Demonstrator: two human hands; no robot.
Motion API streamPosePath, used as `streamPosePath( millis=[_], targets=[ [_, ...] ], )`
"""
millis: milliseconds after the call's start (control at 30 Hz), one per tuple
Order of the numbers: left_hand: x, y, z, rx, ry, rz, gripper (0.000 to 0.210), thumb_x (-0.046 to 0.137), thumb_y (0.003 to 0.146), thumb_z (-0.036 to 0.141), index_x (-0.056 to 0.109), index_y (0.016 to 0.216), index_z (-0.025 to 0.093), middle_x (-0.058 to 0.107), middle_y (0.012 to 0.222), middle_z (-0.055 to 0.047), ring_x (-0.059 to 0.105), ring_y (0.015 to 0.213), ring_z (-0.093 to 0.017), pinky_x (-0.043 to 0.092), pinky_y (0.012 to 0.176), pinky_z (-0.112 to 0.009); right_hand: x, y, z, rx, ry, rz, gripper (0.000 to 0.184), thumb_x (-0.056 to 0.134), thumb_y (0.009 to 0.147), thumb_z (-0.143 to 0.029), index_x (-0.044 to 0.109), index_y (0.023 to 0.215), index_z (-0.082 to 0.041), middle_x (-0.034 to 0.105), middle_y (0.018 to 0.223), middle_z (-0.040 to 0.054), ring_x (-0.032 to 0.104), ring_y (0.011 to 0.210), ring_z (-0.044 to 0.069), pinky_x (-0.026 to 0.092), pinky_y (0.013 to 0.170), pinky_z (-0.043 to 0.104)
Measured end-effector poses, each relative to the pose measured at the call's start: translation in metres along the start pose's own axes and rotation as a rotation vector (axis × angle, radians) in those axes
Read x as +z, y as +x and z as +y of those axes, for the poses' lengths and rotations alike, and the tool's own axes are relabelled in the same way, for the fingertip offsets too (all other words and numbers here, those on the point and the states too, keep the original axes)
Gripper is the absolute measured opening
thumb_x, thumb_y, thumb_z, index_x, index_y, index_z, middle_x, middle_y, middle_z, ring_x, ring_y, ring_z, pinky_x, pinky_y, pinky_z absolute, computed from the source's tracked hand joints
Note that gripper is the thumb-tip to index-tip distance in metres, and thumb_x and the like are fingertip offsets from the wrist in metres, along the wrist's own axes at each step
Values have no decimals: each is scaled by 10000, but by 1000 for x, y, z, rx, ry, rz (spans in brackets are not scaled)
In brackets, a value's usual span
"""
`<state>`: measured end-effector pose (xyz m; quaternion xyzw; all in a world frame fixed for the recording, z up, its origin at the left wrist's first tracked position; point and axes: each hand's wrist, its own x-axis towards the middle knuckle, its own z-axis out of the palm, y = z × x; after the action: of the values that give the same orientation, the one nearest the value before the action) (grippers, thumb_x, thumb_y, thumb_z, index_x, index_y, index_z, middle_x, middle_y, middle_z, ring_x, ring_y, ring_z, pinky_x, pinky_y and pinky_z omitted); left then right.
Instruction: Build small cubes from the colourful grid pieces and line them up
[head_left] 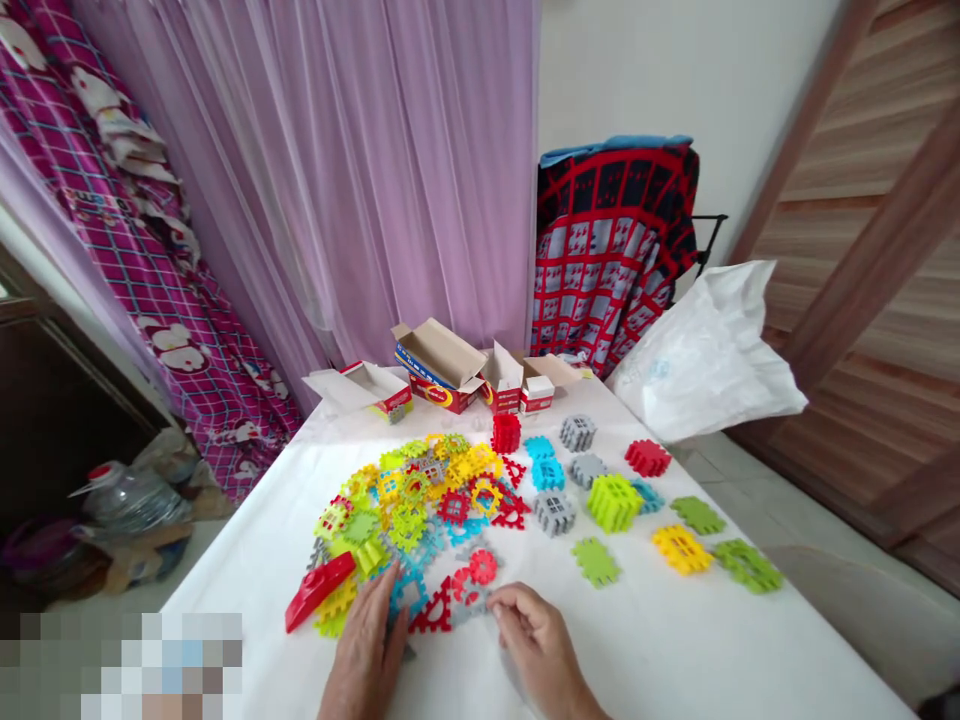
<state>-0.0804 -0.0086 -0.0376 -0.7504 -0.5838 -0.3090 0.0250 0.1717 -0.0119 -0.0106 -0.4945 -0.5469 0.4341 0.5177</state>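
Observation:
My left hand (366, 640) lies at the near edge of a heap of toothed plastic building pieces, its fingers stretched out over them. A blue piece (409, 592) and a red triangular piece (437, 610) are close beside its fingertips. My right hand (538, 640) is closed, with curled fingers and thumb drawn together just right of the heap. Whatever it may hold is hidden. Nearest to it are red round pieces (484, 567) and some grey ones. A long red piece (320, 590) leans on the heap's left side.
Sorted stacks stand to the right, among them a lime-green stack (615, 503), a grey stack (555, 512) and yellow pieces (681, 550). Opened cardboard boxes (442, 365) line the back of the white-covered table (247, 590). A white plastic bag (697, 360) is at the right edge.

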Motion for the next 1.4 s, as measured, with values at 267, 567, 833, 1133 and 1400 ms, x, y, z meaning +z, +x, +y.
streamPosePath(
  millis=[267,567,833,1133,1400],
  targets=[
    [-6,2,17,112,145,65,647,471,952,326,196,1534,254,633,1319,-111,639,1154,-234,550,947,-379,-9,-3,1,77,120,26,448,585,798,-604,704,782,-172,536,506,-4,446,425,117,400,432,225],
    [-7,4,18,161,140,50,602,463,952,394,264,1504,261,675,1248,-110,671,1098,-225,562,920,-350,-16,-2,-1,25,100,114,380,601,795,-541,705,771,-176,584,556,15,498,458,137,432,447,235],
    [-5,5,18,137,58,36,518,497,932,392,398,1414,233,683,1225,-118,667,1103,-243,562,922,-369,-15,-5,6,-71,-16,219,295,550,840,-422,693,771,-174,634,626,31,571,525,153,472,514,241],
    [2,14,9,74,-84,65,441,462,936,401,510,1341,234,608,1341,-110,589,1223,-257,526,983,-416,-14,-6,-2,-210,-226,210,215,506,818,-246,698,745,-180,660,678,27,576,571,130,440,535,207],
    [-18,33,5,171,-129,21,321,447,940,416,687,1060,240,719,1142,-72,698,1022,-214,581,864,-336,-15,-7,-5,-220,-238,196,226,498,808,-240,704,743,-174,671,689,33,583,567,127,434,522,200]
  ],
)
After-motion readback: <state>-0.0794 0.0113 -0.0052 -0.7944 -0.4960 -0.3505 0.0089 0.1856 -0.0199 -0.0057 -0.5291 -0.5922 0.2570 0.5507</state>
